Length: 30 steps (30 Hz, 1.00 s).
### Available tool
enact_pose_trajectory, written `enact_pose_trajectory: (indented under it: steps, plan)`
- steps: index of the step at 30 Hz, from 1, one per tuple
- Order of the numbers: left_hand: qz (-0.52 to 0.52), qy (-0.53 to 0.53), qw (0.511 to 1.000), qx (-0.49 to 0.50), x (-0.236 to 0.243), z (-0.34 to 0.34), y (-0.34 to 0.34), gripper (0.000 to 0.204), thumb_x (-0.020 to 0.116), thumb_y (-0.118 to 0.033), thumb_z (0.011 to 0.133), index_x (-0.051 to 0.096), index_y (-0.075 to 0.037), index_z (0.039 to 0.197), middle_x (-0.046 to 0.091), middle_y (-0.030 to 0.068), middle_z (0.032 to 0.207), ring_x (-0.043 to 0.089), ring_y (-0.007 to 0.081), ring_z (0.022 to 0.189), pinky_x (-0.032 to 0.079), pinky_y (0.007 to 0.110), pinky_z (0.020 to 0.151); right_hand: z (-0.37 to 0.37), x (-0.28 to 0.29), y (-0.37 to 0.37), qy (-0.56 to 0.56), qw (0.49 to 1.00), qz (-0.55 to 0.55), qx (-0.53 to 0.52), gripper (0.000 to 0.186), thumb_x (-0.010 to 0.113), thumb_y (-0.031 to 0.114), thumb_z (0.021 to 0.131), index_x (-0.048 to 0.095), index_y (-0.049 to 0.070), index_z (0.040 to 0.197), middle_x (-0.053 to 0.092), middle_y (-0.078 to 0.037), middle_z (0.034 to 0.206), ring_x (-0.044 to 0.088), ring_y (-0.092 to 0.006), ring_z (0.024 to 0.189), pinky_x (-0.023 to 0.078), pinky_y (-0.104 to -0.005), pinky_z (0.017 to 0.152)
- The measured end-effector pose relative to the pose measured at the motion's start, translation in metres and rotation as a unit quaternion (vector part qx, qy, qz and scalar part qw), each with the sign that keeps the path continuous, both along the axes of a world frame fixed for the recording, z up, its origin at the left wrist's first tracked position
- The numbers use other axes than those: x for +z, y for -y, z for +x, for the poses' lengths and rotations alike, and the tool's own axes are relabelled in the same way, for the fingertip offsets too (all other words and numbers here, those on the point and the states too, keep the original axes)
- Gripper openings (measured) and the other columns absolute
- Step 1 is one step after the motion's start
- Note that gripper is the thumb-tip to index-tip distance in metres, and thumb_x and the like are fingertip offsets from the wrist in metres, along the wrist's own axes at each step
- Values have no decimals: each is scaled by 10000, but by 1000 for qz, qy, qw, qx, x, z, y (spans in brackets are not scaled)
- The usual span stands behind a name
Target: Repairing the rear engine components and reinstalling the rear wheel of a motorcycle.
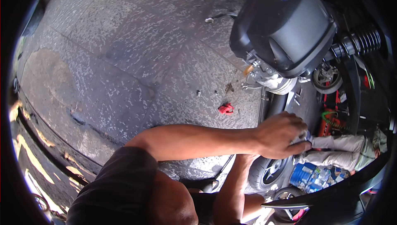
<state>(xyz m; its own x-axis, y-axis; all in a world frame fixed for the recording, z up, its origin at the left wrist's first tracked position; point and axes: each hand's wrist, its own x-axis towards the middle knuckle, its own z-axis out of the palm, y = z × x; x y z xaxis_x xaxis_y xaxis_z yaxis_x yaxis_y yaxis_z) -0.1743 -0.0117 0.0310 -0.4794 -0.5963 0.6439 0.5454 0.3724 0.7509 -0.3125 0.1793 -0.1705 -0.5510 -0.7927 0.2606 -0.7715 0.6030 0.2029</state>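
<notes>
My left hand (281, 136) reaches across to the right on the scooter, its fingers curled round something small I cannot make out, above a rear tyre (258, 174). My right hand (252, 157) is mostly hidden behind the left wrist and hand, so its fingers do not show. Above my hands are a large black airbox (289, 26), a metal engine part with hoses (273, 82) and a coiled black shock absorber (357, 39).
A red cloth (226, 108) and small metal pieces (199, 94) lie on the stone floor (136, 51). Another person's trousered legs (333, 157) are at right, near a blue bin (300, 174) of containers and red objects. Dark bodywork (326, 204) curves along the lower right.
</notes>
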Motion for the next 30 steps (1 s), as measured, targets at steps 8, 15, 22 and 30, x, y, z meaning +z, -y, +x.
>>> enact_pose_trajectory:
  steps: [8,15,22,30]
  plan:
    - [-74,31,997,0,5,-8,-7,350,539,-311,892,624,5,770,598,182,673,598,380,709,453,461,759,39,40,30,194,972,-90,96,401,541,307,961,461,37,1246,534,-68,1177,547,-136,987,476,-306,832]
    - [-76,109,988,-77,16,-27,-9,442,483,-330,913,633,-6,652,588,192,581,588,393,652,437,463,758,46,70,40,342,918,-155,126,398,562,322,948,486,39,1217,552,-70,1131,558,-136,945,485,-310,805]
    - [-85,143,981,-102,21,-34,-12,479,448,-341,934,666,-5,672,618,179,607,602,378,663,429,453,803,49,87,51,474,841,-226,134,397,584,337,935,510,41,1188,569,-72,1084,570,-135,903,494,-314,779]
    - [-88,174,971,-139,18,-41,-15,521,422,-378,945,664,-11,666,632,188,646,625,366,741,434,464,850,72,96,66,603,726,-307,119,396,608,354,920,539,43,1154,589,-74,1031,583,-135,855,504,-319,749]
